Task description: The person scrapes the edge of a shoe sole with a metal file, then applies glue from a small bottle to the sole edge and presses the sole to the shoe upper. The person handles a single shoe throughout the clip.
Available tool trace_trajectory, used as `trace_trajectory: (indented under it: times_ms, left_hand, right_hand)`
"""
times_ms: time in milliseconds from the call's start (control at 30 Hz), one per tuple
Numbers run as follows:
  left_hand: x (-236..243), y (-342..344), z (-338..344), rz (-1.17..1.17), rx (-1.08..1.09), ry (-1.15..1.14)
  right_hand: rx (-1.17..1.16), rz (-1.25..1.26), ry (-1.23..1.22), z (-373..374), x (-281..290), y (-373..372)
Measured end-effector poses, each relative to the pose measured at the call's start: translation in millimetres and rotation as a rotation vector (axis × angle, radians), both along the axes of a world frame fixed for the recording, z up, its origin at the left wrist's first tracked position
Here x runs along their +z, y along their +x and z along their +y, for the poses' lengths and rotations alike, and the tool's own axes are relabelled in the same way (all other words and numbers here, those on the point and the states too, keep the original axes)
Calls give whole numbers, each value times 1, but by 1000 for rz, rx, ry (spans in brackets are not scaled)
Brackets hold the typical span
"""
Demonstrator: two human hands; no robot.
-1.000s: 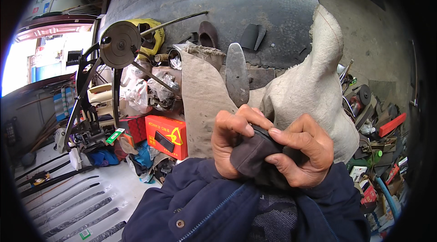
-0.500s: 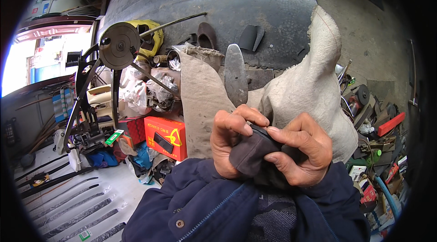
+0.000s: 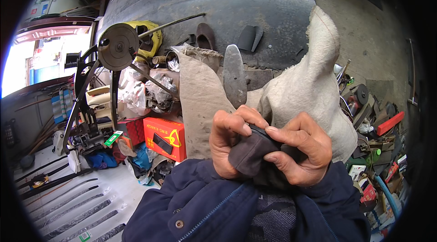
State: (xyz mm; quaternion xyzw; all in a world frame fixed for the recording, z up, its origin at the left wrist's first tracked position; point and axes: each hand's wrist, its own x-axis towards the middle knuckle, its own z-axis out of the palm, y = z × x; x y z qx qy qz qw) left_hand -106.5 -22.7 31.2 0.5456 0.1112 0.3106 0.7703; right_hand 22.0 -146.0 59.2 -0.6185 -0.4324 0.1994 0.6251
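- Dark cloth piece (image 3: 248,154), with a black edge (image 3: 260,131), is held up close to the person's body, between both hands and above the pale cloth.
- Left hand (image 3: 223,146) curls round its left side, fingertips on the far edge.
- Right hand (image 3: 305,151) pinches from the right, thumb low on the cloth, finger at the black edge. Neither hand is free.
- The step in hand appears to be working or checking that edge by touch; the next move would call for a steady left grasp while the right shifts its pinch along the rim.
- Pale cloth (image 3: 314,91) spreads beyond the hands, its fold rising on the right; a grey metal plate (image 3: 235,78) stands just far of the fingers, so reaching straight ahead looks tighter than lifting.
- To the left, a red box (image 3: 164,139) sits near the sleeve, and a wheeled machine (image 3: 118,47) stands well apart, farther off.
- To the right, past the cloth's edge, lies clutter with a red bar (image 3: 390,123).
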Motion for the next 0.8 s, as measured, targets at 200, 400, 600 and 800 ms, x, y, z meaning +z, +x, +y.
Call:
trace_trajectory:
  times_ms: [200,400,600,800]
  left_hand:
    - [12,6,0,139,13,7]
    - [16,2,11,229,-118,138]
    - [12,-4,14,245,-125,93]
    - [12,-3,12,248,-92,56]
  right_hand:
    - [21,32,9,-1,0,1]
    - [20,40,-2,-2,0,2]
    - [-82,130,30,2,-3,-6]
    - [-83,76,-18,1,-1,-5]
